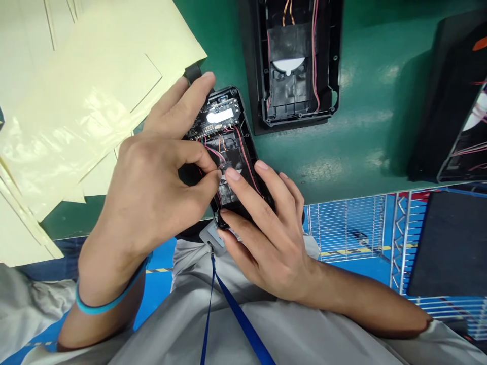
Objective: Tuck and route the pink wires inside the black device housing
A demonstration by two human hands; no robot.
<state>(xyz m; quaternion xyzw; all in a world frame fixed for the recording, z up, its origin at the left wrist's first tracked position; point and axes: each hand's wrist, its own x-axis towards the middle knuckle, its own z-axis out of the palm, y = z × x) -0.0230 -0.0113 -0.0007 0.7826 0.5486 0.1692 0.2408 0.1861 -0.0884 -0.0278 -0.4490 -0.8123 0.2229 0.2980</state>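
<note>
Housing (pixel 240 144) mostly hidden: left hand (pixel 152 203) pinches wire (pixel 216 154), right hand (pixel 268 241) clasps lower end.

**Colours and patterns, placed from the small black housing (pixel 232 147) at centre.**
- **On it:** a dark board with a white strip (pixel 219 116), and red and pink wires (pixel 245 152).
- **Under it:** a plain green table (pixel 361 126).
- **To its left:** unpatterned pale yellow sheets (pixel 76 101).
- **Above and right of it:** a larger black housing (pixel 292 101) with a white disc (pixel 289 66), orange wires (pixel 287 10) and pink wires (pixel 315 50).
- **Far right of it:** a black case (pixel 449 91) with an orange mark (pixel 480 43).
- **Below it:** a grey badge (pixel 211 238), a blue lanyard (pixel 236 314) and a grey garment (pixel 304 334).
- **Lower left of it:** a blue wristband (pixel 102 304).
- **Lower right of it:** a white wire rack (pixel 346 218) in a grid, over a blue floor (pixel 160 284) with a yellow stripe (pixel 350 251).
</note>
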